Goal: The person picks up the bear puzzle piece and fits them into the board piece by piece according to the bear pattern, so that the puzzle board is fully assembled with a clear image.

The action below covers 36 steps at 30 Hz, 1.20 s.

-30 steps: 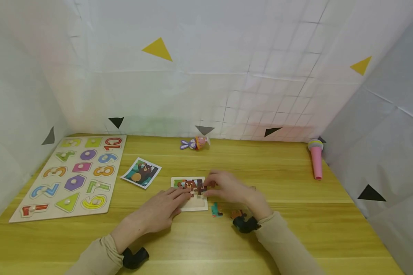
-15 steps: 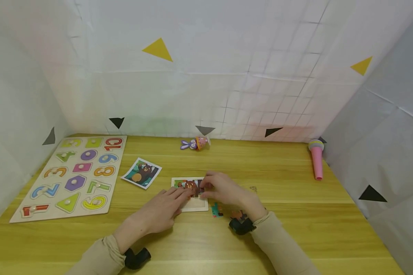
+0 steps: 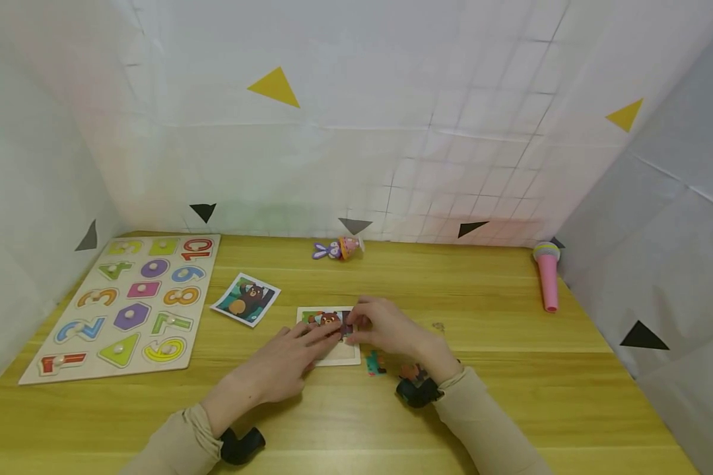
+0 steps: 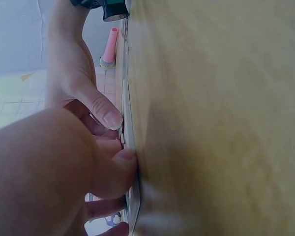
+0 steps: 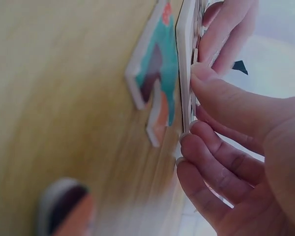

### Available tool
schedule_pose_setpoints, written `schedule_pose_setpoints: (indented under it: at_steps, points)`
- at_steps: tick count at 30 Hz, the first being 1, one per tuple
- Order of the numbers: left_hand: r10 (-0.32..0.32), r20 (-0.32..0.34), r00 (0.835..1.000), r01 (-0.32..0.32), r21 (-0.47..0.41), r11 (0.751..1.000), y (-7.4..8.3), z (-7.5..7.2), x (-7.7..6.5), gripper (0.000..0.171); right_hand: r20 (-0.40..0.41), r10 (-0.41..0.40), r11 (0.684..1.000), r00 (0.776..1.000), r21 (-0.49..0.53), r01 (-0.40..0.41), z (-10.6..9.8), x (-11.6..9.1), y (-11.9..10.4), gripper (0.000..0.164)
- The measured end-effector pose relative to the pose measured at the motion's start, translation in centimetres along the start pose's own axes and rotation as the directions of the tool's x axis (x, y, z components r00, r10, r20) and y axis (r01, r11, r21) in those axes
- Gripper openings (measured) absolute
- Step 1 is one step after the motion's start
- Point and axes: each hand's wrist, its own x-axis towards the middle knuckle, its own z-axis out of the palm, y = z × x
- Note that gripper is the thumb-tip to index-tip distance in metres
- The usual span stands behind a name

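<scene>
L hand (image 3: pixel 279 363) is resting, fingers extended & gripping nothing, on the square, pale-rimmed bear puzzle tray (image 3: pixel 340 355), which is lying flat on the yellow wood-grain table (image 3: pixel 333 429). R hand (image 3: pixel 389 326) is keeping a narrow grip, thumb & forefinger pinching a flat, dark puzzle pc (image 3: pixel 346 328) at tray's R side. Flat teal puzzle pc (image 3: pixel 373 363) is lying just beside tray's nr R corner.

The right hand (image 5: pixel 275 132), at right, bends its fingers at a puzzle board (image 5: pixel 185 59); the left hand (image 5: pixel 228 34) shows upper right. A teal puzzle piece (image 5: pixel 161 59) lies on the table (image 5: pixel 64 108), upper centre.
</scene>
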Motion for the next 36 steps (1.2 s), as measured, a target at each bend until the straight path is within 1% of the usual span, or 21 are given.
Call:
schedule_pose_setpoints:
  at_steps: [2,9,12,16,20,23,25,28,31,36]
  points:
    - [-0.006,0.011,1.000,0.006,0.000,1.000,0.1,0.0,0.0,0.068,-0.005,-0.004,1.000,1.000,0.009,0.004,0.0,0.0,0.1,0.020]
    - [0.001,0.003,1.000,-0.001,0.006,1.000,0.0,0.0,-0.1,0.066,-0.038,-0.033,0.999,0.999,0.019,0.034,0.2,0.0,0.2,0.016]
    - [-0.002,0.015,1.000,0.002,0.002,1.000,0.2,-0.2,-0.1,0.069,-0.039,-0.031,0.999,0.999,0.019,0.032,0.2,0.0,0.2,0.016]
    - [-0.010,0.035,0.999,0.010,-0.011,1.000,0.4,-0.5,0.0,0.069,-0.033,-0.032,0.999,0.999,0.022,0.032,0.1,-0.1,0.4,0.015]
    - [-0.011,0.060,0.998,0.012,-0.013,1.000,0.5,-0.6,0.1,0.073,-0.039,-0.072,0.997,0.997,0.008,0.073,0.1,-0.6,0.5,0.017]
    - [-0.009,0.069,0.998,0.010,-0.012,1.000,0.5,-0.6,0.1,0.077,-0.027,-0.103,0.995,0.994,-0.004,0.103,0.0,-0.9,0.4,0.019]
    - [-0.003,0.068,0.998,0.003,-0.008,1.000,0.5,-0.5,0.0,0.080,-0.009,-0.109,0.994,0.994,-0.003,0.109,-0.1,-1.0,0.4,0.022]
    - [0.023,0.061,0.998,-0.023,0.005,1.000,0.4,-0.3,0.0,0.081,0.021,-0.099,0.995,0.995,0.017,0.098,-0.3,-1.3,0.6,0.026]
    - [0.051,0.056,0.997,-0.051,-0.008,0.999,0.4,-0.3,0.1,0.081,0.042,-0.079,0.996,0.996,0.045,0.077,-0.5,-1.9,1.0,0.026]
    - [0.058,0.061,0.996,-0.054,-0.055,0.997,0.3,-0.3,0.2,0.083,0.054,-0.050,0.995,0.997,0.088,0.045,-1.0,-3.3,2.0,0.020]
